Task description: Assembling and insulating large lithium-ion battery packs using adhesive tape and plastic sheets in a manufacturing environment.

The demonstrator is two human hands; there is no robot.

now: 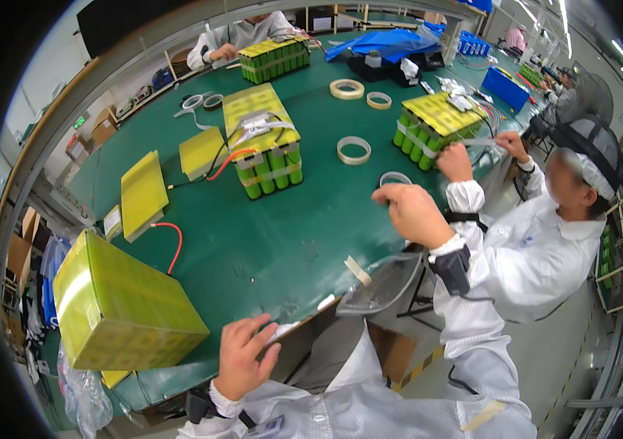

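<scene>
My left hand (245, 355) is open, fingers spread, over the table's near edge beside a yellow-wrapped battery pack (136, 307). It holds nothing. My right hand (417, 214) is closed, fingers curled under, above the table's right side. A roll of tape (395, 178) shows just behind its knuckles, partly hidden; I cannot tell whether the fingers touch it. Ahead stands a green-celled battery pack (267, 172) with a yellow top, wires and a band of tape. Yellow boards (141, 194) lie left of it, and a red wire (178, 249) curves beside the wrapped pack.
At right, a co-worker's hands (458, 162) work with tape by another battery pack (436, 124). Across the table another person handles a pack (275, 58). Tape rolls (354, 150) lie mid-table on the green surface (304, 227). A clear plastic bag (381, 289) hangs at the near edge.
</scene>
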